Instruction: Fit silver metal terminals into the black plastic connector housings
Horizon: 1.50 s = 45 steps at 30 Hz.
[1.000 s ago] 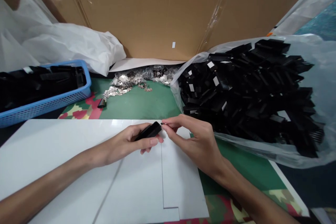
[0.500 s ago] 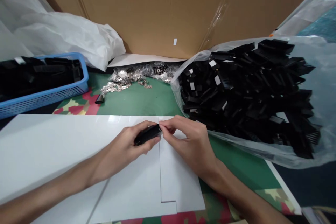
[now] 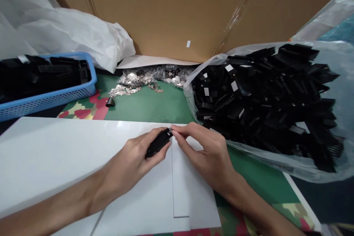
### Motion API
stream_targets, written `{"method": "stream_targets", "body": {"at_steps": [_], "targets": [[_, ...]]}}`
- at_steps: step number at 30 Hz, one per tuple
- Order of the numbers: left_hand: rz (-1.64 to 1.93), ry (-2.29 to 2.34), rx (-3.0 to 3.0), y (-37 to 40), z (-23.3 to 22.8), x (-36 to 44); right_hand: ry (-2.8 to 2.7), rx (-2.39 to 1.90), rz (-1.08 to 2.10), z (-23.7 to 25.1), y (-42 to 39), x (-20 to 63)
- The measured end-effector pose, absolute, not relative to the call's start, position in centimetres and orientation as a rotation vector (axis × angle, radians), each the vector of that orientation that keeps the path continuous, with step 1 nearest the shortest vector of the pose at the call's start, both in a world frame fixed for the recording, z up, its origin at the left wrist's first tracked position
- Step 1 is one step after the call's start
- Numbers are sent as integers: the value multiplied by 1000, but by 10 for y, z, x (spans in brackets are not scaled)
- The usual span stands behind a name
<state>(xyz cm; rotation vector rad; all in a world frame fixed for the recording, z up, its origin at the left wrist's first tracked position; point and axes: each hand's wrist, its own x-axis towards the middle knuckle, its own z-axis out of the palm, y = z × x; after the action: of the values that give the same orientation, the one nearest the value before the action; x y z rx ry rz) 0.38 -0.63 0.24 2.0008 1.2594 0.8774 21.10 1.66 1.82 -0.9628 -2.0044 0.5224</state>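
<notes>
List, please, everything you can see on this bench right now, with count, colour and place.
black part: one, black, held in the left hand over the white boards
white boards: at least two, white, flat on the near bench under both hands
clear bag: one, clear, on the right, full of black parts, too many to count
blue basket: one, blue, far left, holding more black pieces
small metal pieces: a heap, silvery, on the green mat in the middle
small dark cone: one, dark, beside that heap
white plastic sheet: one, white, behind the basket
cardboard wall: brown, across the back
left hand: grips the black part
right hand: fingertips pinched at the part's far end
</notes>
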Motion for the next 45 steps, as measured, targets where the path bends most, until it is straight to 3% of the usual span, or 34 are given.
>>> {"method": "stream_targets", "body": {"at_steps": [13,20,24,28,34,37,39,45], "targets": [[987,1298,2342,-5,1,6,-2048,-990,194,16,10,202],[1010,1373,2347,-2,1,3,-1981,-944,563,13,13,203],[964,1370,2305,-2,1,3,-1931,-924,614,12,16,202],[941,1342,2282,-5,0,6,-1961,-947,491,9,16,202],[978,1307,2267,-5,-1,7,-2064,-1051,47,6,11,198],[988,1314,2286,0,-2,4,-2136,-1039,8,5,12,198],[952,1324,2312,3,-1,1,-2112,-1047,212,8,16,200],[875,1303,2322,1,4,-2,-1607,-1173,1311,19,33,212]]}}
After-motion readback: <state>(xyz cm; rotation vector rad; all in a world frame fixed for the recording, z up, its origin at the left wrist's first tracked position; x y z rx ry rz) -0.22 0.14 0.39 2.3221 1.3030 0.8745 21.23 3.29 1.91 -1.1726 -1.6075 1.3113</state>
